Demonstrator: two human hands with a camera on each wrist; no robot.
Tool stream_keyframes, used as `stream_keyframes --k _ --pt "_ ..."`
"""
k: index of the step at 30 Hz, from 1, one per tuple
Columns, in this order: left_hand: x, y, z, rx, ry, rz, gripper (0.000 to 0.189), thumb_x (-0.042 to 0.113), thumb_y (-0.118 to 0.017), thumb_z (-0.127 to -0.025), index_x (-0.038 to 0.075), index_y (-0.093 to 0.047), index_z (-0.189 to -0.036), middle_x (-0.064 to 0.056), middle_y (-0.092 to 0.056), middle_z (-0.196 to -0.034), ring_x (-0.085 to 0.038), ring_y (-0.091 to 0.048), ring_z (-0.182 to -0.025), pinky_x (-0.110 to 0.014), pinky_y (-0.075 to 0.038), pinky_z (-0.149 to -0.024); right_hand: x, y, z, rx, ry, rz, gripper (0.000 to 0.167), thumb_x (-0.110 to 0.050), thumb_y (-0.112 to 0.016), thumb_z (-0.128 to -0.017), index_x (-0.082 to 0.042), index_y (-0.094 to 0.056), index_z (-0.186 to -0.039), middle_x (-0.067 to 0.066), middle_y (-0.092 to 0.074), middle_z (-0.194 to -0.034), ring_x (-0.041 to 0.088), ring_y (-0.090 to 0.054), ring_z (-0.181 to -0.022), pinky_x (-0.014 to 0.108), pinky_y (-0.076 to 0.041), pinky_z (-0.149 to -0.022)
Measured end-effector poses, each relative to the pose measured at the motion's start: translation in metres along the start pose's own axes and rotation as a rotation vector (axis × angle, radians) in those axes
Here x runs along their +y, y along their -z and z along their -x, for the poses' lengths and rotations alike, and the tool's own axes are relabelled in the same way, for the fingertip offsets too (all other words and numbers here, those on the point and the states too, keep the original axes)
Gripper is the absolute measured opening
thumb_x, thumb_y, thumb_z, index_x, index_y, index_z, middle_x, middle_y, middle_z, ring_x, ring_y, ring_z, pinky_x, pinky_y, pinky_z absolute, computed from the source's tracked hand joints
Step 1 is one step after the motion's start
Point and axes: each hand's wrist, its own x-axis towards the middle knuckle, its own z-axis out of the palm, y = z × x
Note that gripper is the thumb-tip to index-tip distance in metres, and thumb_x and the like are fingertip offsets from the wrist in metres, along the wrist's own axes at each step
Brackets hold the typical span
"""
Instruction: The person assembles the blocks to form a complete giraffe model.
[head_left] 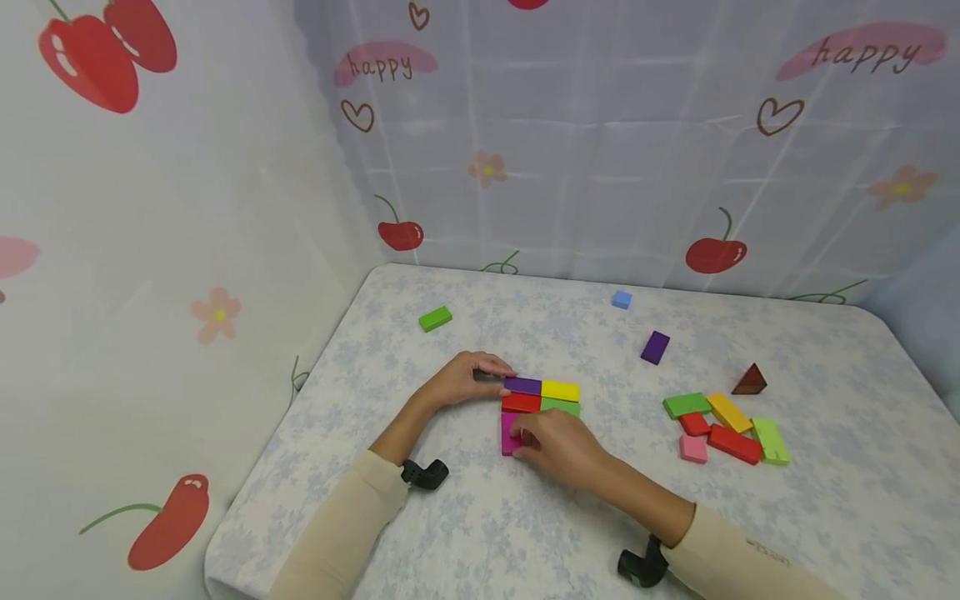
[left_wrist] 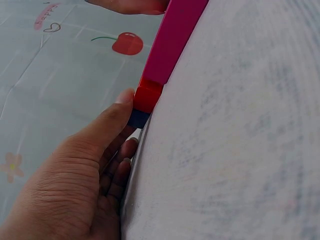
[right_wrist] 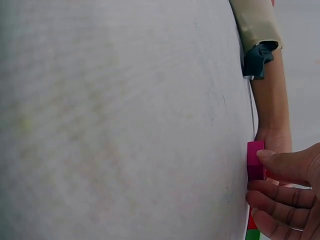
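Note:
Flat coloured blocks lie edge to edge in the middle of the table: purple [head_left: 523, 386] and yellow [head_left: 561, 391] at the back, red [head_left: 521, 403] and green [head_left: 562, 407] in front. My left hand [head_left: 463, 379] holds the purple block's left end, thumb at its near corner and forefinger at its far edge; in the left wrist view the thumb also meets the red block [left_wrist: 148, 97]. A magenta block [head_left: 507, 435] stretches toward me from the red one. My right hand [head_left: 562, 446] pinches it, with the thumb on it in the right wrist view.
On the right lie several green, red, orange and pink blocks [head_left: 735, 444], with a brown triangular block [head_left: 751, 381] behind. Farther back are a purple block [head_left: 656, 347] and a small blue block [head_left: 622, 299]. A green block [head_left: 435, 318] lies at the back left. Curtains border the table.

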Motion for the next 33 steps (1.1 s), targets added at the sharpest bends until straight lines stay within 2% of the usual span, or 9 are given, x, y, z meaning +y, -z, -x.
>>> stream_keyframes --k 8,16,22,26,33 --pt "0.002 0.000 -0.001 -0.005 0.003 0.005 0.034 0.021 -0.082 -0.088 0.018 -0.077 -0.122 0.006 -0.071 -0.121 -0.011 -0.061 -0.118 -0.035 -0.047 -0.106 -0.002 0.000 -0.003 0.007 -0.019 -0.006 0.020 -0.019 -0.086 -0.083 -0.013 -0.077 -0.100 -0.010 -0.062 -0.073 0.006 -0.052 -0.066 0.022 -0.049 -0.062" --pt "0.001 0.001 -0.002 -0.009 0.002 0.004 0.034 0.022 -0.081 -0.089 0.018 -0.077 -0.122 0.005 -0.071 -0.121 -0.012 -0.061 -0.118 -0.036 -0.047 -0.106 -0.002 -0.004 -0.006 0.037 -0.014 0.043 0.020 -0.022 -0.086 -0.083 -0.014 -0.076 -0.098 -0.012 -0.055 -0.068 0.006 -0.048 -0.061 0.022 -0.044 -0.058" --pt "0.001 0.001 0.000 -0.004 -0.005 0.010 0.034 0.023 -0.082 -0.088 0.018 -0.077 -0.122 0.006 -0.072 -0.120 -0.012 -0.062 -0.117 -0.036 -0.048 -0.105 -0.004 -0.005 -0.007 0.048 -0.015 0.075 0.022 -0.026 -0.086 -0.083 -0.015 -0.076 -0.099 -0.013 -0.057 -0.069 0.004 -0.048 -0.061 0.021 -0.045 -0.058" --pt "0.002 0.000 0.001 -0.001 0.001 0.017 0.034 0.024 -0.082 -0.088 0.019 -0.077 -0.121 0.008 -0.072 -0.118 -0.010 -0.062 -0.115 -0.034 -0.049 -0.104 -0.006 -0.001 -0.001 0.064 -0.049 0.096 0.026 -0.029 -0.085 -0.084 -0.015 -0.077 -0.104 -0.013 -0.059 -0.070 0.003 -0.049 -0.058 0.020 -0.044 -0.055" --pt "0.002 0.000 0.002 0.001 -0.002 0.027 0.034 0.024 -0.082 -0.088 0.019 -0.077 -0.121 0.007 -0.072 -0.118 -0.011 -0.062 -0.115 -0.035 -0.050 -0.102 -0.001 0.019 0.020 0.100 -0.186 0.050 0.032 -0.029 -0.085 -0.084 -0.017 -0.077 -0.113 -0.013 -0.066 -0.078 0.004 -0.054 -0.065 0.023 -0.047 -0.059"
